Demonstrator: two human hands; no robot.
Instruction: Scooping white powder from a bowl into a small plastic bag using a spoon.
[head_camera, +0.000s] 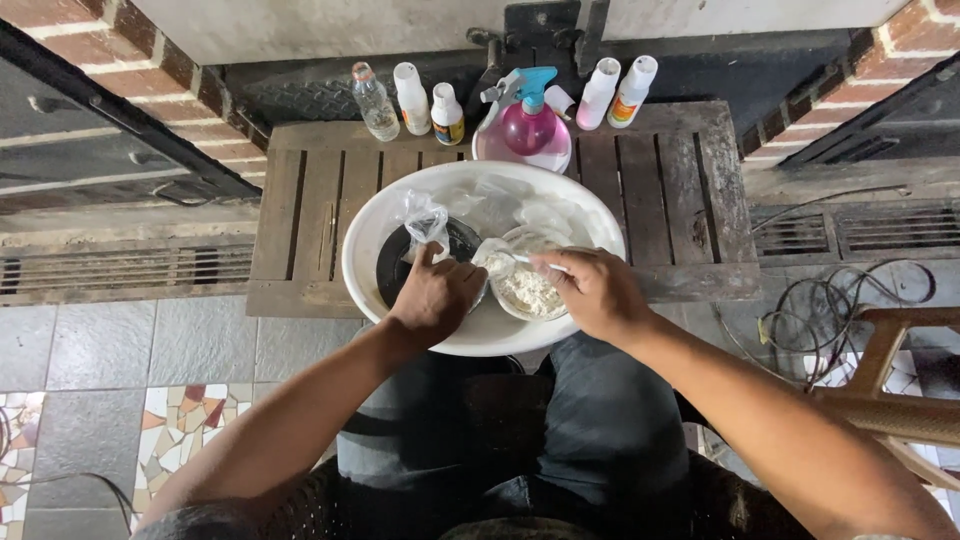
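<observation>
Two hands (435, 295) (590, 290) over white basin (365, 260)

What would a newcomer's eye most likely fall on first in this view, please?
Probably the big white basin on the wooden pallet, with both hands over it: the left hand grips a clear plastic bag above a dark pot, while the right hand works over a small bowl of white powder. Behind stands a pink spray bottle among small white bottles.
</observation>
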